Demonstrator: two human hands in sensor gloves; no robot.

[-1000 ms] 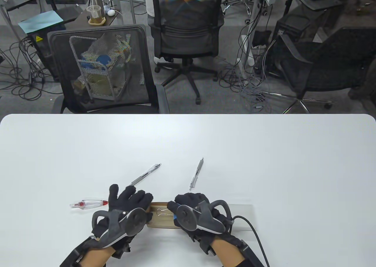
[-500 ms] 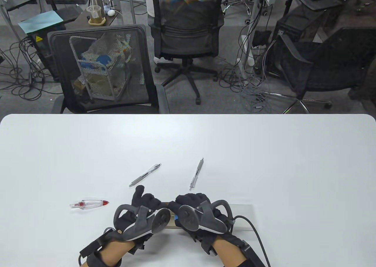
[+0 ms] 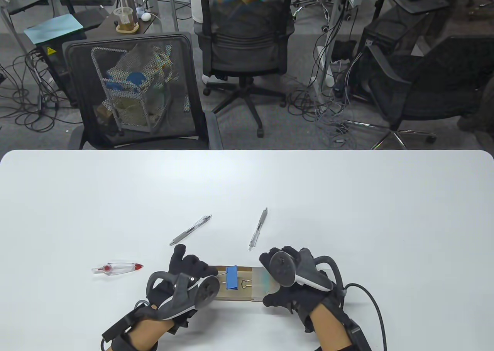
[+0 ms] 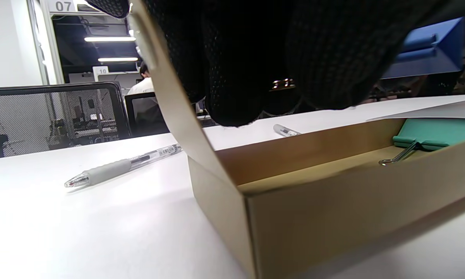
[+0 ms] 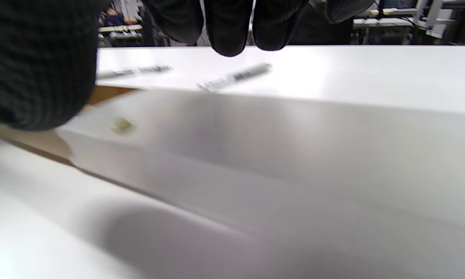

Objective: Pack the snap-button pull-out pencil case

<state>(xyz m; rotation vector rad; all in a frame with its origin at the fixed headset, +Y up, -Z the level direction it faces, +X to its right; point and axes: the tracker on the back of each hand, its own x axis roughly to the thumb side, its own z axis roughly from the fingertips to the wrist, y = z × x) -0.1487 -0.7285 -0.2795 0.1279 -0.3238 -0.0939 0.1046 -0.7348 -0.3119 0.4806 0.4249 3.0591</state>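
Since the earlier frame, the right hand [image 3: 299, 285] has shifted toward the table's right edge, uncovering a blue binder clip [image 3: 232, 277] in the brown cardboard tray [image 3: 235, 295] of the pencil case.

Right-hand fingertips [image 5: 228, 35] hang over the far side of the translucent sleeve [image 3: 264, 283], and the thumb [image 5: 38, 66] lies at its near side where the brown tray emerges; whether they clamp the sleeve cannot be told. Left-hand fingers [image 4: 255, 58] curl over the tray's left end beside its raised end flap [image 4: 170, 89]; the left hand [image 3: 185, 277] partly hides that end in the table view, and the grip itself is not visible. A green clip [image 4: 437, 133] lies further along inside the tray in the left wrist view.

The case sits near the table's [image 3: 347, 196] front edge, about midway along it. Beyond it lie two pens: a grey-grip pen [image 3: 190, 230] towards the left and a slimmer pen [image 3: 258, 228] towards the right, apart from each other. A clear correction-tape dispenser [image 3: 117, 268] with red parts lies left of the left hand, apart from it.
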